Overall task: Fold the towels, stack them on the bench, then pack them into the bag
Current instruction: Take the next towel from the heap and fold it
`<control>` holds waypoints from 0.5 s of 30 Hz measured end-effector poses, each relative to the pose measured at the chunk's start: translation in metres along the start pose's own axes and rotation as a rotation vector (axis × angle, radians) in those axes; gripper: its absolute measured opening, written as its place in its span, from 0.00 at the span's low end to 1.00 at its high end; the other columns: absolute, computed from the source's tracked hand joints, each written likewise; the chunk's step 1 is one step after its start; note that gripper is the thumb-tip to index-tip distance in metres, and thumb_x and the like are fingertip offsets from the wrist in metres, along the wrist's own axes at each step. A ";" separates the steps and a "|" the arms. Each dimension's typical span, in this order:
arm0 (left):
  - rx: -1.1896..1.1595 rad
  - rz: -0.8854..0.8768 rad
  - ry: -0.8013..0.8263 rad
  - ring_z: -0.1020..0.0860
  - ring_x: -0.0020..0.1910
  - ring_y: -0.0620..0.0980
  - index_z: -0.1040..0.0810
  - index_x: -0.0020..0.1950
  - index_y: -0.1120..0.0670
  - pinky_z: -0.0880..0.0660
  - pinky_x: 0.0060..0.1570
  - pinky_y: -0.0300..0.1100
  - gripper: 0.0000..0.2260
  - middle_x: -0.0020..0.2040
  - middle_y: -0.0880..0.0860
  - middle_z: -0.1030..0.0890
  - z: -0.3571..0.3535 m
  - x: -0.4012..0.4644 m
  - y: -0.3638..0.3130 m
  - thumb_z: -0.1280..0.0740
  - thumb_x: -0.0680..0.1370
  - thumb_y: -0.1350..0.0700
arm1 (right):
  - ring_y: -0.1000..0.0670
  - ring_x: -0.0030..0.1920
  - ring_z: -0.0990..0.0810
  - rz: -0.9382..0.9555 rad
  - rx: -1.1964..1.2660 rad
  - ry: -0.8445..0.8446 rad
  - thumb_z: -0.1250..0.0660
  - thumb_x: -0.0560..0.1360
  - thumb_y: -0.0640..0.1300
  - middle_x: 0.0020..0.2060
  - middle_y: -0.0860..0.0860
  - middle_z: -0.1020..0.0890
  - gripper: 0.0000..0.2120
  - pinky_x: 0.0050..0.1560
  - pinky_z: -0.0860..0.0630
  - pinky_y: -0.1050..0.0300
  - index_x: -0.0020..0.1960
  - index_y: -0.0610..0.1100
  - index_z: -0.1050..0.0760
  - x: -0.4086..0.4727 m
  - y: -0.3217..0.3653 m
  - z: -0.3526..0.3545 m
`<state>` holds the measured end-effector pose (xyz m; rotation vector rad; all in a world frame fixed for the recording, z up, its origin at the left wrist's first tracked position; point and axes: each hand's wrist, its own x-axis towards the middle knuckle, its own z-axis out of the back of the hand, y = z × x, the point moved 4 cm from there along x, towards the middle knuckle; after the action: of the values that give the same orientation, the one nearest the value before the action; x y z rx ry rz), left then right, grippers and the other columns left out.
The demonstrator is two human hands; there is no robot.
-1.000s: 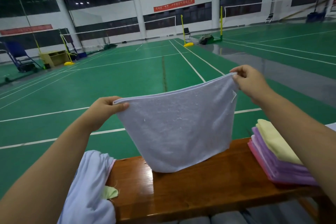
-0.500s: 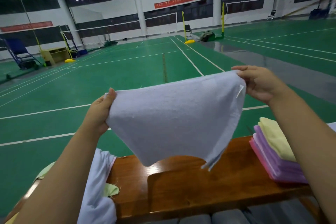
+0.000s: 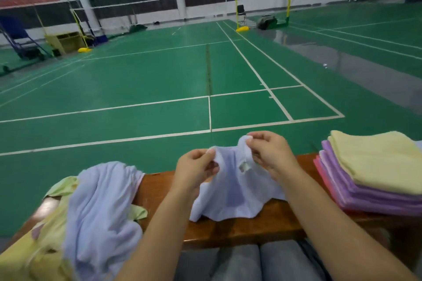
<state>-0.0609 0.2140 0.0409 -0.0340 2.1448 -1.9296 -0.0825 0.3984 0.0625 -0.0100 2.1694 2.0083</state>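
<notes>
Pale lavender-white towel (image 3: 230,191), one item, bunched at the middle of the counter (image 3: 239,228): its upper edge is lifted clear while its lower folds rest on the wood.

Head view, item by item. Left hand (image 3: 196,169): grip pinching the towel's upper left corner between thumb and fingertips. Right hand (image 3: 269,153): grip likewise pressed onto the upper right corner, held a little higher than the left. Both hands are close together, the cloth sagging between and below them. A small label shows on the cloth just under the right hand.

Folded stack (image 3: 374,175), right end of the counter: a pale yellow towel on top, several purple ones beneath, a pink one at the bottom edge; well apart from the held towel.

Unfolded heap (image 3: 100,207), left end of the counter: a large pale lavender cloth draped over yellow-green ones, spilling toward the near edge.

Counter: glossy brown wood. Beyond it, green court floor (image 3: 137,80) with white lines. Grey-clad knees (image 3: 246,262) at the near edge.
</notes>
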 end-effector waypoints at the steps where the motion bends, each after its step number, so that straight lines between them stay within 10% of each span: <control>1: 0.029 -0.020 -0.004 0.22 0.32 0.51 0.20 0.44 0.62 0.21 0.36 0.39 0.06 0.33 0.57 0.20 -0.007 -0.007 0.006 0.32 0.77 0.61 | 0.58 0.31 0.22 0.054 -0.113 -0.005 0.34 0.76 0.36 0.39 0.48 0.19 0.07 0.33 0.25 0.63 0.53 0.41 0.23 -0.008 -0.005 -0.005; 10: 0.262 -0.171 0.049 0.18 0.38 0.45 0.15 0.42 0.52 0.20 0.43 0.39 0.09 0.37 0.52 0.15 -0.030 -0.049 0.022 0.33 0.78 0.59 | 0.53 0.50 0.19 0.305 -0.474 0.059 0.34 0.77 0.42 0.47 0.51 0.17 0.07 0.53 0.22 0.57 0.54 0.48 0.23 -0.052 -0.030 -0.013; 15: 0.225 -0.141 0.018 0.17 0.42 0.48 0.15 0.47 0.57 0.20 0.46 0.43 0.07 0.39 0.53 0.15 -0.031 -0.051 0.029 0.33 0.78 0.60 | 0.56 0.46 0.22 0.486 -0.663 0.005 0.35 0.78 0.43 0.48 0.50 0.17 0.08 0.44 0.33 0.79 0.56 0.44 0.22 -0.062 -0.031 -0.008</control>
<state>-0.0131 0.2571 0.0238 -0.1285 1.9705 -2.2477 -0.0183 0.3803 0.0408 0.4571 1.4972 2.9024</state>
